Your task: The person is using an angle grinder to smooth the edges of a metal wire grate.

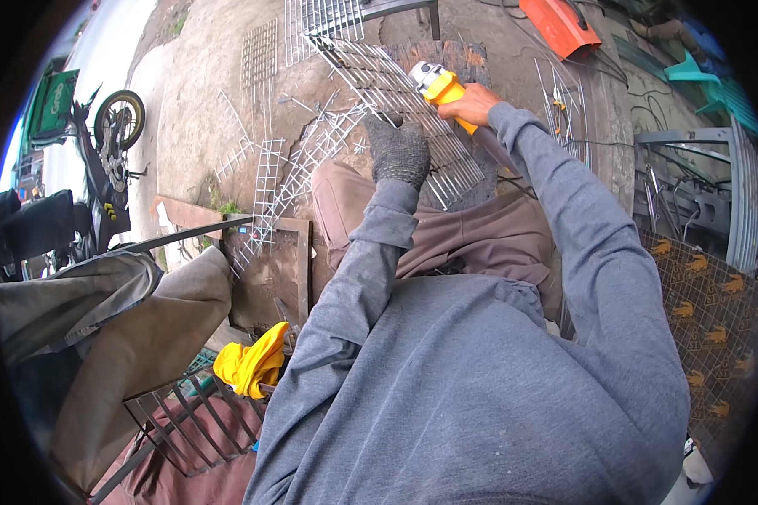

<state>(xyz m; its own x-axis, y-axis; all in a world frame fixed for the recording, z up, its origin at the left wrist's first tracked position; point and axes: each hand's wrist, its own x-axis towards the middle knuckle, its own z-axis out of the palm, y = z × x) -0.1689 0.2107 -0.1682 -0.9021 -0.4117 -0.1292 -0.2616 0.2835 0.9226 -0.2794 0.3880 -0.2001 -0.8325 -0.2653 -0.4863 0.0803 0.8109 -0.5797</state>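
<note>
My right hand (470, 108), bare, is wrapped around the yellow body of an angle grinder (443, 87). The grinder's silver head points up and left, over a metal wire grid panel (446, 153). That panel lies slanted in front of my lap, with part of it on a dark, worn board (473, 61). In a dark grey knit glove, my left hand (400, 153) grips the panel's left edge. Its fingertips are partly hidden against the wires. The grinder's disc cannot be made out clearly.
Cut wire strips (312, 156) litter the ground to the left, beside a wooden frame (303, 261). An orange machine (562, 27) stands at the far right, with cables nearby. A motorcycle (109, 160) is at the left. A yellow cloth (253, 362) hangs near my left elbow.
</note>
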